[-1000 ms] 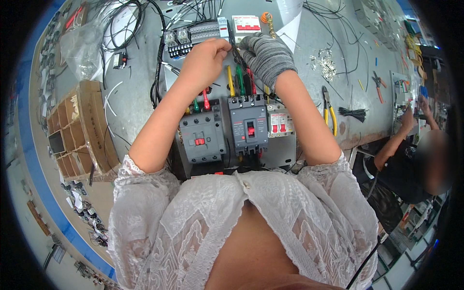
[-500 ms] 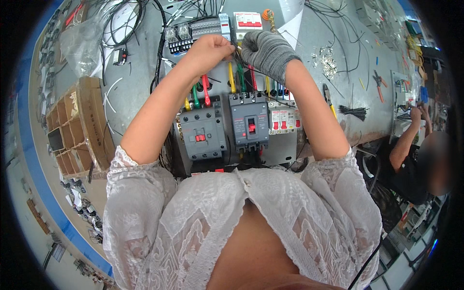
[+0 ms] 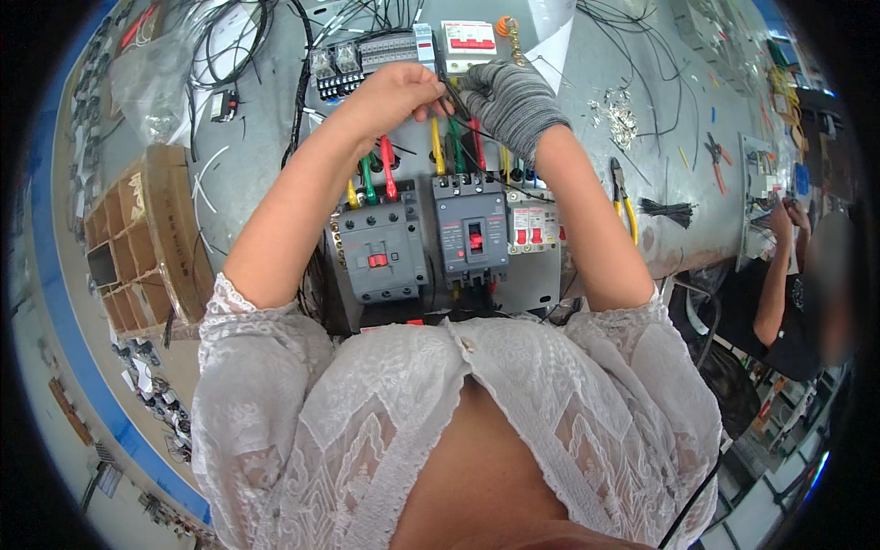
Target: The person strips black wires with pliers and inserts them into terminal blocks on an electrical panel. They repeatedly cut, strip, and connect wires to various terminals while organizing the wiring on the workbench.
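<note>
My bare left hand (image 3: 396, 95) is closed, thumb and fingertips pinched at a thin black wire (image 3: 446, 85) above the wiring panel. Facing it, my right hand (image 3: 519, 106), in a grey knitted glove, curls its fingers at the same wire; its fingertips are partly hidden. Below the hands, a grey contactor (image 3: 383, 253) and a dark grey circuit breaker (image 3: 472, 229) with a red switch carry yellow, green and red cables. Small white breakers (image 3: 532, 225) sit to their right. Beyond the hands are a terminal block (image 3: 390, 52) and a white breaker (image 3: 470, 40) with red levers.
A divided cardboard box (image 3: 137, 243) stands at the left. On the table at right lie yellow-handled cutters (image 3: 624, 197), black cable ties (image 3: 667, 213), a pile of small metal terminals (image 3: 619, 119) and orange-handled pliers (image 3: 716, 165). Another person (image 3: 775, 293) works at far right.
My hands have shifted slightly, the left fingers loosening a little and the right hand turning at the wire. More black wire shows between them. The other person's arms have moved.
</note>
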### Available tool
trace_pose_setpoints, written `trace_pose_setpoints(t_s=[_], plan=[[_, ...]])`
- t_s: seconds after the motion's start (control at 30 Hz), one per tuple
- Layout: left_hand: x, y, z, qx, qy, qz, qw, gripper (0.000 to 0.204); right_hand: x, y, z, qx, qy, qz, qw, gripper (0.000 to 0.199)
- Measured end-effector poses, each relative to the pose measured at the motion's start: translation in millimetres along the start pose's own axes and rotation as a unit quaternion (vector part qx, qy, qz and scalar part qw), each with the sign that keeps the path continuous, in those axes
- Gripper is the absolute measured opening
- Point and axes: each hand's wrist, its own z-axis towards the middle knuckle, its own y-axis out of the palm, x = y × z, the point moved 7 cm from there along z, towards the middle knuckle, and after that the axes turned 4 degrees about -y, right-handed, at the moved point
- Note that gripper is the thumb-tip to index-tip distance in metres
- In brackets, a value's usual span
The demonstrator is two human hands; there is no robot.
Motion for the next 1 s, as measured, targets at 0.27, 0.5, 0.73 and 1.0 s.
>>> trace_pose_setpoints(t_s=[0.27, 0.5, 0.73, 1.0], plan=[[-9, -7, 5, 0.006, -0.007, -0.006, 1.000, 0.011, -12, -2, -5, -0.018, -0.031, 0.114, 0.993, 0.028], [-10, -7, 7, 0.034, -0.011, -0.024, 0.999, 0.010, 8, 19, 10, -0.044, 0.020, 0.247, 0.968, 0.025], [-7, -8, 2, 0.041, -0.022, -0.050, 0.998, 0.011, 9, 10, 12, -0.076, 0.043, 0.208, 0.974, 0.020], [-5, -3, 5, 0.002, -0.003, -0.058, 0.998, 0.004, -16, -14, 10, 0.027, -0.064, -0.004, 0.998, 0.018]])
